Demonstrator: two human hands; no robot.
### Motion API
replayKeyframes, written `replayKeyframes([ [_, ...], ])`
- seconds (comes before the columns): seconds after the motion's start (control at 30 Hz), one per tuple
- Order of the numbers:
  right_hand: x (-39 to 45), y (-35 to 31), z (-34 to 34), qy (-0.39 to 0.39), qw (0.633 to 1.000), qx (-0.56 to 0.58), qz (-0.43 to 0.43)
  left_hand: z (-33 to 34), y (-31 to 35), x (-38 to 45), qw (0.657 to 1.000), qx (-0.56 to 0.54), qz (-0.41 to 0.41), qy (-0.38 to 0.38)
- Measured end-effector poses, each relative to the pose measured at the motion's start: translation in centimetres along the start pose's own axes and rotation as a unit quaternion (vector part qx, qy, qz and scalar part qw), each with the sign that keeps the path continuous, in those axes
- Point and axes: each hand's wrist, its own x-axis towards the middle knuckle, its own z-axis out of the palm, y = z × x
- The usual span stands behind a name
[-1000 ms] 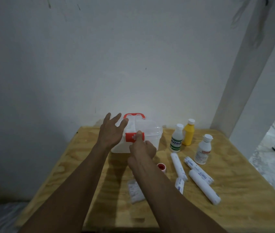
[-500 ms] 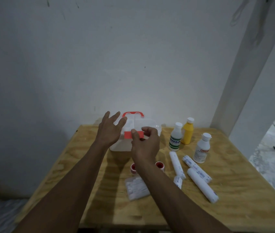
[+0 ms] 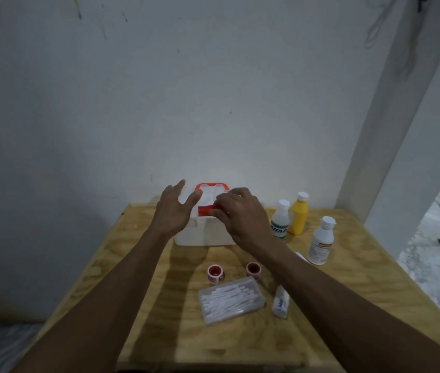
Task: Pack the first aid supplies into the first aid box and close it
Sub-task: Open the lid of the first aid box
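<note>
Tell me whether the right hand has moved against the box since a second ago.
Yes. The right hand has risen from the red latch on the box front up toward the lid, fingers now over its top edge.

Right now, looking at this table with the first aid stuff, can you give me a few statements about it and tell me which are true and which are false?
1. The right hand is at the red latch of the first aid box. True.
2. The yellow bottle lies on its side. False: it stands upright beside a white bottle.
3. The left hand grips a bandage roll. False: it is open and holds nothing.
4. Two red tape rolls sit between the box and the cotton swab case. True.
5. The supplies are already packed. False: they are on the table.
</note>
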Motion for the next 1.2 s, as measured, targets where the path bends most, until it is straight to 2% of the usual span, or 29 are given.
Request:
replayKeyframes([
  [0.17, 1.0, 0.1, -0.9, -0.010, 0.999, 0.036, -0.015, -0.5, 0.2, -0.1, 0.994, -0.097, -0.049, 0.017],
  [0.33, 2.8, 0.0, -2.2, 0.004, 0.995, 0.094, 0.022, -0.9, -0.1, 1.2, 0.950, -0.279, -0.127, 0.051],
  [0.43, 5.1, 0.4, -2.8, 0.020, 0.990, 0.132, 0.055, -0.6, -0.5, 1.2, 0.939, -0.309, -0.140, 0.054],
  [0.53, 8.2, 0.9, -3.0, 0.061, 0.981, 0.167, 0.071, -0.3, -0.3, 0.5, 0.953, -0.273, -0.113, 0.069],
  [0.6, 10.3, 1.2, -2.7, 0.085, 0.979, 0.166, 0.077, -0.2, 0.2, 0.1, 0.973, -0.204, -0.093, 0.062],
  [0.7, 12.9, 2.1, -1.5, 0.116, 0.983, 0.114, 0.081, 0.3, 0.1, 0.0, 0.994, -0.085, -0.047, 0.057],
  [0.83, 15.5, 3.1, 0.4, 0.173, 0.978, 0.028, 0.110, 0.9, -1.5, 0.5, 0.998, -0.033, 0.041, 0.041],
  [1.0, 18.0, 4.1, 2.0, 0.135, 0.981, 0.013, 0.141, 1.5, -2.8, 1.2, 0.999, -0.001, 0.025, 0.025],
  [1.2, 20.0, 4.7, 2.0, 0.156, 0.968, 0.109, 0.165, 1.6, -3.0, 1.3, 1.000, 0.013, 0.009, 0.016],
])
